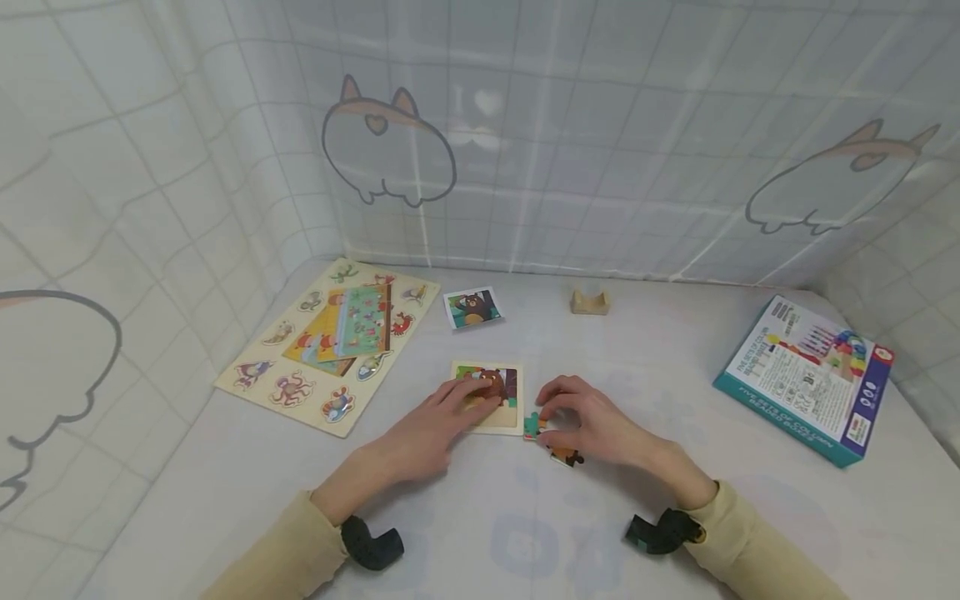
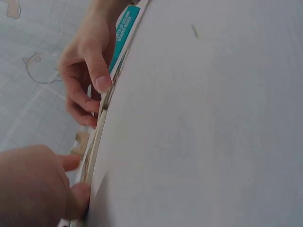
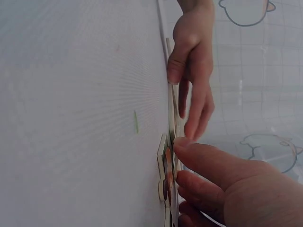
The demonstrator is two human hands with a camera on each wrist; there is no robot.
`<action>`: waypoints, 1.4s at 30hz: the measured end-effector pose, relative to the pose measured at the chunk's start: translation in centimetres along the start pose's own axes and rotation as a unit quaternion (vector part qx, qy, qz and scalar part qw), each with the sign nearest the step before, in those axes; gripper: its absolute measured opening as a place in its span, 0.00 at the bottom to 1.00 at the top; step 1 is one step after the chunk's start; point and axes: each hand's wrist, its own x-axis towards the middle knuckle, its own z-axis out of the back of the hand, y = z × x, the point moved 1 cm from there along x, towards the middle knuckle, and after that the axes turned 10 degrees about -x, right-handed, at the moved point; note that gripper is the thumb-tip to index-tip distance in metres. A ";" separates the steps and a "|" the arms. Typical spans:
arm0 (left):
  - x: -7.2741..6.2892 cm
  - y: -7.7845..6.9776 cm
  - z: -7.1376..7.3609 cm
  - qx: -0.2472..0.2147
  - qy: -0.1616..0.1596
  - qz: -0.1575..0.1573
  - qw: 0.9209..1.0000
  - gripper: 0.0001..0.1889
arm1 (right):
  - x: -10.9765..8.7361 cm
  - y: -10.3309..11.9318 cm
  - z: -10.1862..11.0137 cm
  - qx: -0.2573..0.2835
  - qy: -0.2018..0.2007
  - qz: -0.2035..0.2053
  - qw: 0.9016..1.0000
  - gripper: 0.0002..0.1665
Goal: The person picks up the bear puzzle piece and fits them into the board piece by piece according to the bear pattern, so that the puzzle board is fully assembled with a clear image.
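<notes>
Maybe the teal-and-orange puzzle piece (image 1: pixel 532 426) could catch on the bear puzzle tray (image 1: pixel 521 398) if tipped | left hand (image 1: pixel 435 427): loose, fingers nearly straight, on tray | right hand (image 1: pixel 600 427): fingers bent, pinching piece just beside tray

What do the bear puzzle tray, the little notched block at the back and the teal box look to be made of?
Puzzle tray: probably thin wood, matte; its rim is pale and unpainted-looking.
Notched block: likely bare wood, smooth and dull, judging by its tan colour.
Teal box: apparently printed cardboard, given its lettering and straight edges; gloss unclear.
</notes>
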 end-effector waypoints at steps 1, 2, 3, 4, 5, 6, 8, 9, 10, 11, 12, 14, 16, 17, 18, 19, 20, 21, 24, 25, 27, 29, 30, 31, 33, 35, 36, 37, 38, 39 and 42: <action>-0.2 0.2 0.2 -0.008 -0.004 0.008 1.000 0.38 | 0.0 0.0 -0.1 0.000 0.000 -0.001 1.000 0.08; -0.4 0.5 0.5 -0.019 -0.011 0.013 1.000 0.35 | 0.1 0.0 -0.2 -0.001 -0.001 -0.001 1.000 0.08; -0.6 0.7 0.8 -0.029 -0.017 0.022 0.999 0.34 | 0.1 0.0 -0.2 -0.001 -0.001 -0.001 1.000 0.08; -0.8 1.0 1.1 -0.043 -0.024 0.033 0.998 0.33 | 0.1 0.0 -0.3 -0.003 0.000 -0.002 1.000 0.08; -1.1 1.2 1.4 -0.055 -0.028 0.043 0.997 0.34 | 0.1 0.0 -0.3 -0.004 0.000 -0.001 1.000 0.08; -1.3 1.4 1.7 -0.063 -0.032 0.050 0.996 0.35 | 0.2 -0.1 -0.4 -0.004 0.000 -0.001 1.000 0.08; -1.8 1.8 2.0 -0.073 -0.030 0.067 0.995 0.36 | 0.2 -0.1 -0.4 -0.004 0.000 0.001 1.000 0.08; -1.9 2.0 2.2 -0.078 -0.027 0.075 0.994 0.36 | 0.2 0.0 -0.4 -0.002 0.001 0.001 1.000 0.08; -2.0 2.1 2.3 -0.083 -0.024 0.079 0.993 0.36 | 0.2 0.0 -0.4 -0.002 0.001 0.002 1.000 0.08; -2.1 2.2 2.3 -0.087 -0.020 0.080 0.993 0.35 | 0.3 0.0 -0.4 0.000 0.001 0.001 1.000 0.08; -2.1 2.3 2.4 -0.088 -0.017 0.081 0.993 0.35 | 0.3 0.0 -0.4 0.001 0.002 0.001 1.000 0.08; -2.1 2.3 2.4 -0.098 -0.013 0.087 0.991 0.34 | 0.3 0.0 -0.4 0.001 0.003 0.003 1.000 0.08; -2.0 2.3 2.4 -0.106 -0.013 0.094 0.990 0.33 | 0.3 0.0 -0.3 -0.001 0.004 0.006 1.000 0.08; -2.0 2.3 2.4 -0.110 -0.014 0.097 0.989 0.33 | 0.3 0.0 -0.2 -0.001 0.002 0.009 1.000 0.08; -1.9 2.3 2.3 -0.113 -0.014 0.099 0.989 0.33 | 0.3 -0.1 -0.1 -0.002 -0.001 0.011 1.000 0.08; -1.8 2.2 2.2 -0.116 -0.014 0.101 0.988 0.34 | 0.3 -0.1 0.1 -0.002 -0.007 0.014 1.000 0.08; -1.7 2.2 2.1 -0.119 -0.013 0.099 0.988 0.34 | 0.3 -0.1 0.2 -0.002 -0.014 0.016 1.000 0.07; -1.5 2.2 2.0 -0.120 -0.012 0.096 0.988 0.34 | 0.3 -0.1 0.4 -0.001 -0.021 0.017 1.000 0.07; -1.2 2.0 1.7 -0.122 -0.008 0.089 0.989 0.35 | 0.8 0.4 0.6 0.005 -0.040 0.023 0.999 0.07; -1.1 2.0 1.6 -0.122 -0.006 0.088 0.989 0.35 | 1.0 0.7 0.5 0.005 -0.042 0.024 0.999 0.07; -1.1 2.0 1.5 -0.123 -0.001 0.091 0.988 0.35 | 1.7 1.3 0.3 0.003 -0.042 0.025 0.999 0.08; -1.1 2.0 1.4 -0.124 0.003 0.095 0.988 0.35 | 2.6 1.9 0.0 0.001 -0.040 0.028 0.999 0.07; -1.1 2.0 1.3 -0.125 0.005 0.097 0.987 0.35 | 3.0 2.1 -0.1 -0.001 -0.038 0.028 0.999 0.07; -1.1 2.0 1.3 -0.127 0.005 0.097 0.987 0.35 | 3.5 2.3 -0.3 -0.003 -0.035 0.028 0.999 0.07; -1.1 2.1 1.2 -0.129 0.006 0.094 0.987 0.34 | 4.3 2.8 -0.7 -0.004 -0.032 0.031 0.999 0.07; -1.1 2.0 1.1 -0.133 0.004 0.091 0.987 0.34 | 5.1 3.1 -1.1 -0.008 -0.030 0.041 0.999 0.07; -1.1 2.0 1.1 -0.132 0.003 0.089 0.987 0.34 | 5.4 3.2 -1.3 -0.009 -0.029 0.043 0.999 0.08; -1.1 2.0 1.1 -0.133 0.002 0.088 0.987 0.34 | 5.7 3.3 -1.5 -0.012 -0.027 0.045 0.999 0.08; -1.1 2.0 1.1 -0.132 0.001 0.087 0.987 0.34 | 5.9 3.4 -1.7 -0.014 -0.025 0.048 0.998 0.08; -1.1 2.0 1.1 -0.132 0.000 0.086 0.988 0.34 | 6.1 3.5 -2.0 -0.017 -0.024 0.050 0.998 0.09; -1.1 2.1 1.1 -0.129 -0.004 0.085 0.988 0.35 | 6.4 3.4 -2.8 -0.023 -0.022 0.047 0.998 0.09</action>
